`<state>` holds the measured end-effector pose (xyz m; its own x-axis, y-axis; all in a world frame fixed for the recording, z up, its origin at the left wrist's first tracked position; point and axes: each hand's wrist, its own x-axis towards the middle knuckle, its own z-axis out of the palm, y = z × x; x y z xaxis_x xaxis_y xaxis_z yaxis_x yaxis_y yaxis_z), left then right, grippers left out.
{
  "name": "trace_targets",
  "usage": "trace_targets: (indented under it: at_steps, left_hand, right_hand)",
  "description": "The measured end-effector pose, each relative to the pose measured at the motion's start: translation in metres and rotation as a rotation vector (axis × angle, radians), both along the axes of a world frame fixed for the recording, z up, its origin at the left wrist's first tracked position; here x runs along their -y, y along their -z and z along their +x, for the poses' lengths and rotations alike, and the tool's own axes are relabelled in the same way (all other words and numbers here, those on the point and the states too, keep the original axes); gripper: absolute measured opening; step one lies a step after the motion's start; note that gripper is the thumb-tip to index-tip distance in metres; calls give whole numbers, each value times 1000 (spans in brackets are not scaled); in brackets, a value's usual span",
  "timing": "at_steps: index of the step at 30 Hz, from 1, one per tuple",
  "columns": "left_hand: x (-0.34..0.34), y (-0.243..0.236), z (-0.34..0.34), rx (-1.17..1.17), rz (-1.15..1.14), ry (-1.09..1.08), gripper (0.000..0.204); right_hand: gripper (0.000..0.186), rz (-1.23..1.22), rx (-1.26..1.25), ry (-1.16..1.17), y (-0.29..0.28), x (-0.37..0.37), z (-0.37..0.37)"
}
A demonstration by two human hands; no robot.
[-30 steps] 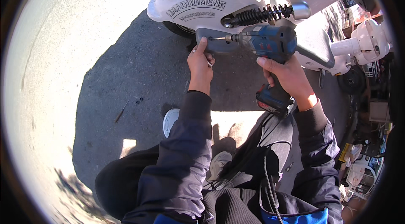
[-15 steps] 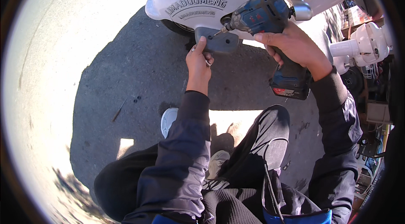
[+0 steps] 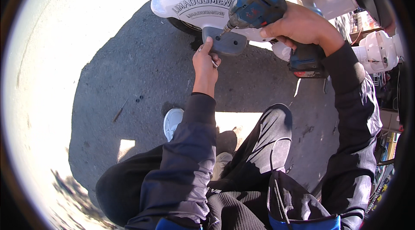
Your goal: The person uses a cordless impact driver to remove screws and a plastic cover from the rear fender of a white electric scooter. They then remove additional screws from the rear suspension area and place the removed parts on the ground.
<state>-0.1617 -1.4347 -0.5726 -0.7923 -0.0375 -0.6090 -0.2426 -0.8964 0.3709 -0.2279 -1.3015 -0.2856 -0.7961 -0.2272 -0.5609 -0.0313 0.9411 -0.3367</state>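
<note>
A dark grey cover [image 3: 226, 47] with two round holes lies against the lower edge of a white scooter's rear fender [image 3: 194, 3]. My left hand [image 3: 205, 63] pinches its near left edge, thumb on top and fingers curled beneath. A small silvery object, perhaps a ring, shows at those fingers. My right hand [image 3: 298, 26] grips a blue and black cordless drill [image 3: 258, 5], its battery pack hanging below the wrist. From the chuck, the bit slants down to the left hole of the cover. How deep the tip sits in that hole I cannot tell.
A screwdriver [image 3: 120, 111] lies on the shaded asphalt to my left, beside small dark round pieces [image 3: 139, 99]. Part of a black tyre [image 3: 183, 25] shows under the fender. Another white vehicle part [image 3: 376, 51] stands at the right, near cluttered goods.
My right hand and the drill have swung upward, tilting the drill more steeply over the cover, and the battery pack has shifted up and right. My left hand keeps its hold.
</note>
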Motion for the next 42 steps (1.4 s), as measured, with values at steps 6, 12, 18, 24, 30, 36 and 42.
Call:
trace_targets:
  at_steps: [6, 12, 18, 24, 30, 36, 42]
  left_hand:
    - [0, 0, 0, -17, -1, -3, 24]
    - [0, 1, 1, -31, -9, -10, 25]
    - [-3, 2, 1, -35, -17, -24, 25]
    - [-5, 3, 1, -51, -16, -15, 29]
    - [-1, 3, 21, 29, -17, -17, 44]
    - [1, -6, 44, -221, 195, 211, 46]
    - [-4, -7, 37, -230, 339, 197, 29]
  right_hand:
    - [34, 33, -3, -39, -4, 4, -1]
    - [34, 25, -12, -20, -1, 2, 4]
    - [34, -60, -22, 39, 2, -9, 12]
    - [30, -160, -25, 142, 4, -24, 31]
    - [36, -277, -25, 295, 5, -44, 66]
    - [29, -398, 60, 392, 10, -59, 105]
    - [28, -515, 39, 458, 19, -76, 116]
